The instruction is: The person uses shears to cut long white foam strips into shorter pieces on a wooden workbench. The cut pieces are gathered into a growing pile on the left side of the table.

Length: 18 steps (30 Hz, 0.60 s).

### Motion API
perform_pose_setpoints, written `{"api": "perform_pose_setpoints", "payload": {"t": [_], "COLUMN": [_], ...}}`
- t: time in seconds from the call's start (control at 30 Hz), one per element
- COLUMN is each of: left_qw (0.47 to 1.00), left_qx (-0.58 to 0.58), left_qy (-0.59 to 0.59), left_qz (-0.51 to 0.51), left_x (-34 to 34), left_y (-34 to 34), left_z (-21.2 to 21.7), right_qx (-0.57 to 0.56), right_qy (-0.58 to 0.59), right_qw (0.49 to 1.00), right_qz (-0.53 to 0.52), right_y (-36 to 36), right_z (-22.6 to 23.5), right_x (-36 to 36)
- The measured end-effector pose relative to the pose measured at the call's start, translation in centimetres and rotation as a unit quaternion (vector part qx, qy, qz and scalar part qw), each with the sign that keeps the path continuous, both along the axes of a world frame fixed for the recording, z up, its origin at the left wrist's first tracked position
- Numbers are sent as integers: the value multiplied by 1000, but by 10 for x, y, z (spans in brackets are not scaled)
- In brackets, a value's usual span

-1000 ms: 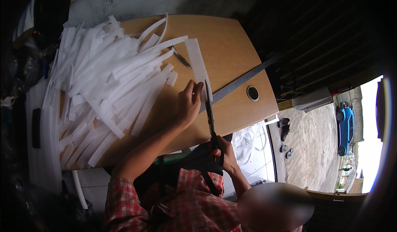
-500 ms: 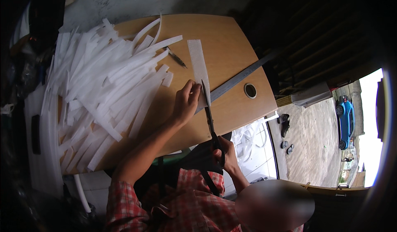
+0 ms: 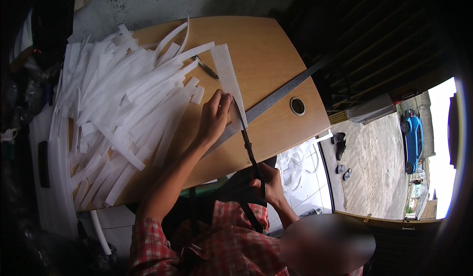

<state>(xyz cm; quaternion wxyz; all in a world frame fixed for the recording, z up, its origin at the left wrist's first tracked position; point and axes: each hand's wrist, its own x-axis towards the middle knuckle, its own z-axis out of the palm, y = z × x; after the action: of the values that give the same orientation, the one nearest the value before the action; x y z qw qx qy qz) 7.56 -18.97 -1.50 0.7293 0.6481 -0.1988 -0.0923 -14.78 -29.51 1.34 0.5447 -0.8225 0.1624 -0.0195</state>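
White strip (image 3: 225, 66), flat and foam-like, lies mostly on the far side of the metal ruler (image 3: 283, 92), its near end crossing over the ruler in this view; whether the two touch cannot be told. Its long axis runs away from the person, leaning left at the far end, so it slants across the ruler rather than along it. The left hand (image 3: 213, 121) is the nearer one: just left of that crossing, its grip pinches the strip's left edge between thumb and fingers. The right hand (image 3: 271, 180) is on the near side of the ruler, its grip wrapped around the handles of the black scissors (image 3: 248, 145). From this right grip the strip lies ahead and slightly left, and the blades point the same way, nearly parallel to its long axis, overlapping its near end. How far the blades are parted cannot be told. Left of the ruler, a heap of similar strips (image 3: 123, 98) spreads over the bench (image 3: 266, 54); a round ringed hole (image 3: 297, 106) is just to the ruler's right.
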Motion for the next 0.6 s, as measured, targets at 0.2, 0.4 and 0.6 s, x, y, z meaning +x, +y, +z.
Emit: {"api": "perform_pose_setpoints", "payload": {"t": [0.2,0.4,0.6], "left_qw": [997,990,993], "left_qx": [-16,-16,1], "left_qy": [44,97,109], "left_qz": [-53,-103,-46], "left_x": [-9,-5,6], "left_y": [-5,1,3], "left_z": [-1,2,-1], "right_qx": [12,18,-11], "right_qy": [11,13,4], "right_qw": [1000,999,1000], "right_qz": [-10,-26,-8], "right_y": [-2,3,-2], "right_z": [-5,1,2], "right_x": [3,6,8]}}
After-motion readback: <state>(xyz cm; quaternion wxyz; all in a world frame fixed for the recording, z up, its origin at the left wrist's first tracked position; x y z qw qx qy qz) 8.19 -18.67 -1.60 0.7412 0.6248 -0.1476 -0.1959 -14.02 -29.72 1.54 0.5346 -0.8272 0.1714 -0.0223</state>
